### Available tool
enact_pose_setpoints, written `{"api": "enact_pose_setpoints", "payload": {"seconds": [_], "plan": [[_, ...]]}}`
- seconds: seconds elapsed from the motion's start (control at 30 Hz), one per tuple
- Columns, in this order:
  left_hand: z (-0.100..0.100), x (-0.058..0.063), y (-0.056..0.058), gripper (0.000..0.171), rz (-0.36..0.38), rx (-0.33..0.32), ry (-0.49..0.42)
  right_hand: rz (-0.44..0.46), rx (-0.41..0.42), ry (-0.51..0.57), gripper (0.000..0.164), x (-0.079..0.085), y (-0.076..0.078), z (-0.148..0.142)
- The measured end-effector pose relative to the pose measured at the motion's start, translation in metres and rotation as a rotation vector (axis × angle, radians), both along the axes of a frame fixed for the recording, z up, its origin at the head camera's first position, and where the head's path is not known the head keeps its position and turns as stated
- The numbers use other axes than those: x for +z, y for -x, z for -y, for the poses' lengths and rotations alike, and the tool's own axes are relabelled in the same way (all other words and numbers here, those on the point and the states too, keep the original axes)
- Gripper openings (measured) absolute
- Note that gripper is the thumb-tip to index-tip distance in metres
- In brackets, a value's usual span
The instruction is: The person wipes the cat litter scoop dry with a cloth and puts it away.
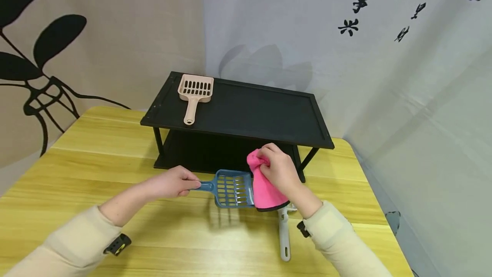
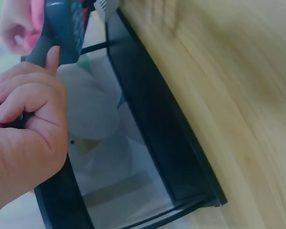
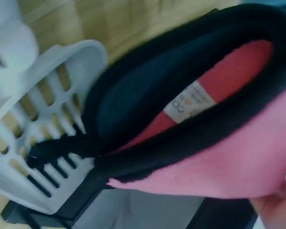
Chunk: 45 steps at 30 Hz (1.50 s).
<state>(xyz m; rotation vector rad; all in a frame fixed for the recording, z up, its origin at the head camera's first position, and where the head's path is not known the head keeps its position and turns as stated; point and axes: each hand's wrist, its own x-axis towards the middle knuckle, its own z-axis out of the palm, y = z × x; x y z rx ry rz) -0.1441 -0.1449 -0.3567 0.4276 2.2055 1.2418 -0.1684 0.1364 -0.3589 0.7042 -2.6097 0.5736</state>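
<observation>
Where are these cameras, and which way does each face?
Head: worn on the head, facing forward and down at the table and black rack; the left hand, right hand and sleeves show.
Left wrist: worn there, facing past the left hand gripping the blue scoop, towards the rack; some of the right hand shows.
Right wrist: worn there, facing the pink cloth and grey scoop; a bit of the right hand shows.
Head and left wrist views share the blue scoop.

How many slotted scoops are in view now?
3: a beige scoop on the black rack, a blue scoop in the left hand, a grey scoop on the table, partly behind the pink cloth.
</observation>
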Motion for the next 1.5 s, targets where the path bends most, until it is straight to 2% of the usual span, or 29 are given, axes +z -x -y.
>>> {"api": "enact_pose_setpoints", "payload": {"seconds": [0.07,0.13,0.23,0.33,0.5,0.6,0.73,0.93,1.1,1.2,1.33,1.4,1.5], "plan": [[-0.002,-0.002,0.0,0.022,-0.01,-0.036,-0.006,-0.013,0.084,0.001,0.022,0.001,-0.001,0.004],[-0.006,-0.002,0.001,0.022,-0.038,-0.067,-0.023,0.012,0.173,-0.029,0.022,0.002,-0.003,0.01],[-0.012,-0.002,0.003,0.022,-0.088,-0.106,-0.05,0.084,0.227,-0.107,0.025,0.0,-0.006,0.018],[-0.015,-0.002,0.003,0.021,-0.114,-0.111,-0.072,0.141,0.201,-0.158,0.029,-0.003,-0.006,0.02],[-0.011,-0.002,0.003,0.021,-0.112,-0.064,-0.061,0.206,0.148,-0.144,0.03,-0.005,-0.003,0.012],[-0.006,-0.001,0.003,0.021,-0.09,-0.034,-0.045,0.26,0.094,-0.093,0.031,-0.006,0.0,0.003],[0.001,-0.004,0.003,0.023,-0.025,0.0,-0.043,0.284,0.027,-0.003,0.03,-0.007,0.002,-0.007],[0.016,-0.013,0.006,0.034,0.16,0.098,-0.09,0.214,0.018,0.123,0.029,-0.001,-0.001,-0.014],[0.022,-0.02,0.009,0.034,0.246,0.137,-0.118,0.158,0.125,0.182,0.031,0.003,-0.009,-0.004],[0.018,-0.022,0.01,0.033,0.3,0.132,-0.152,0.08,0.249,0.133,0.029,0.002,-0.015,0.008],[0.011,-0.022,0.012,0.033,0.366,0.115,-0.207,-0.095,0.399,0.001,0.025,-0.004,-0.019,0.021],[0.01,-0.021,0.012,0.034,0.384,0.107,-0.23,-0.152,0.43,-0.042,0.025,-0.007,-0.02,0.023],[0.011,-0.018,0.011,0.034,0.403,0.097,-0.256,-0.183,0.442,-0.076,0.026,-0.01,-0.02,0.021]]}}
